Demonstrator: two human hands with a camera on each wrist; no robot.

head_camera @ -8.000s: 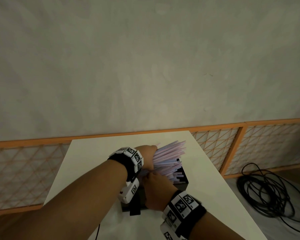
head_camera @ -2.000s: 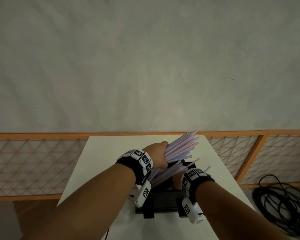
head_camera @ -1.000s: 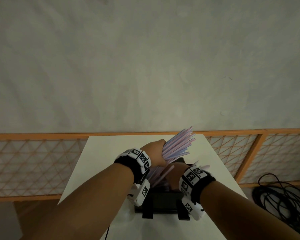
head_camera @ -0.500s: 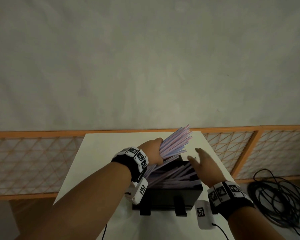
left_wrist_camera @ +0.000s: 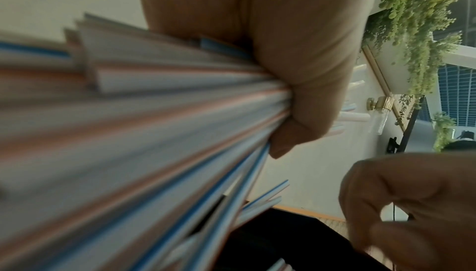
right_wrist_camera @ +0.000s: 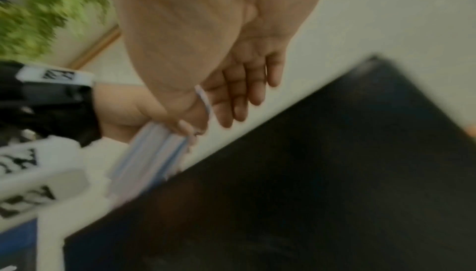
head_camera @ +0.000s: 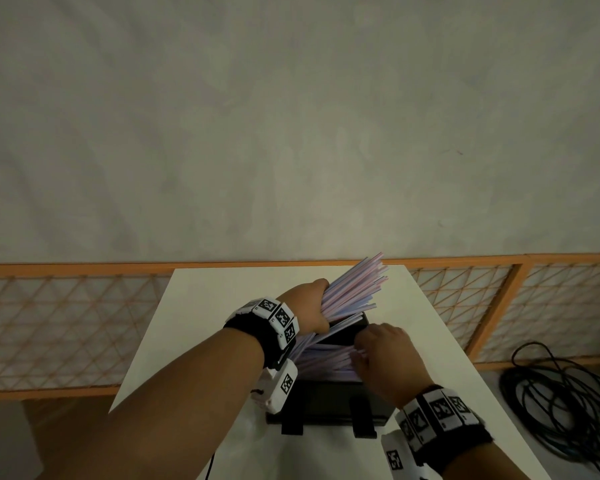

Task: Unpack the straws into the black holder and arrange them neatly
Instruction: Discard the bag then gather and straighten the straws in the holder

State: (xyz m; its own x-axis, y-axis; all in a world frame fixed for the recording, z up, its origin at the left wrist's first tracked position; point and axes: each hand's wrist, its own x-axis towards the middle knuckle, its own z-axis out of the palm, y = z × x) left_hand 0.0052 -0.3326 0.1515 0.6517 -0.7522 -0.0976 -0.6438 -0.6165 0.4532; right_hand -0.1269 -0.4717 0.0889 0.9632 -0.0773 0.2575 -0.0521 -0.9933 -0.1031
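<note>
- You stand in what looks like a café or shop: hanging greenery [left_wrist_camera: 412,30] and a brass wall lamp [left_wrist_camera: 381,106].
- Your white counter [head_camera: 222,306] meets an orange lattice railing [head_camera: 66,323], cables [head_camera: 561,403] coiled beside it.

Smooth striped straws [head_camera: 352,292]; matt black holder [head_camera: 329,400]; matt white table [head_camera: 222,292]

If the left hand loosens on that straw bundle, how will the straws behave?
The straws look thin, smooth and light, so they would likely slide apart. They already fan out above the left hand. Strays could roll on the white table beside the black holder.
</note>
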